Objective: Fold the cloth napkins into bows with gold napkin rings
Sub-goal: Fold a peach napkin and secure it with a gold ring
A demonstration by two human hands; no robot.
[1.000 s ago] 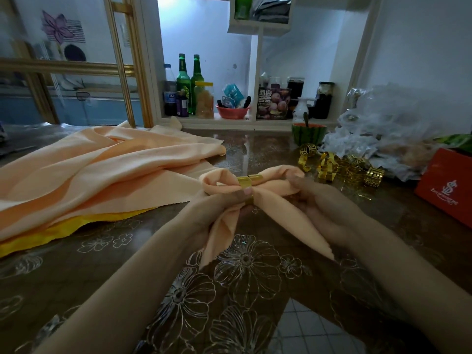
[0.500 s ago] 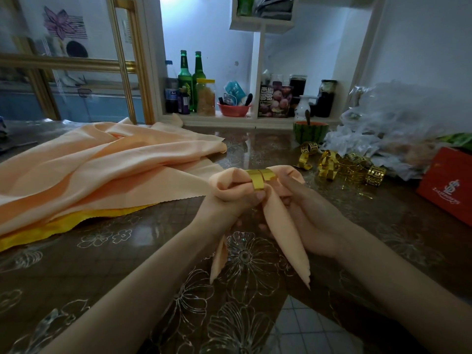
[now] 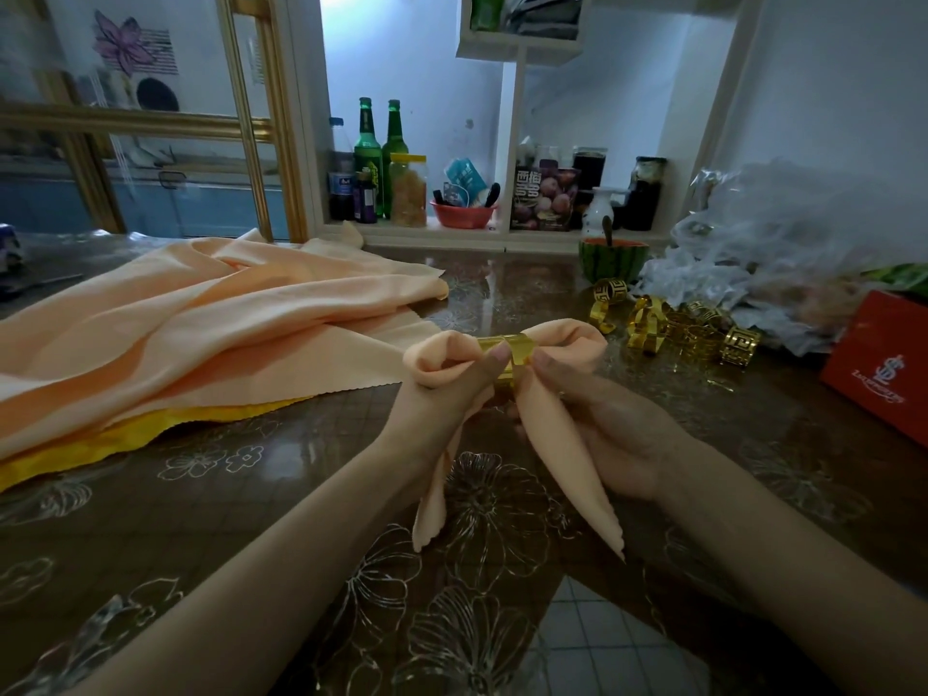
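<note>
Here, the napkin (image 3: 557,459) hangs over a floral table (image 3: 201,519) near a shelf (image 3: 432,238).

On dark fruit pkg (image 3: 545,198): "西梅"; on red box (image 3: 884,374): $ logo, wording unreadable.

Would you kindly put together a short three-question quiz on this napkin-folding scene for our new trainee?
1. True or false: the gold ring encircles the middle of the peach napkin.
2. The spare rings lie: A left of that napkin, B right of it, C on the shelf?
3. What colour is the cloth under the napkin pile?
Key: 1 true; 2 B; 3 yellow.
</note>
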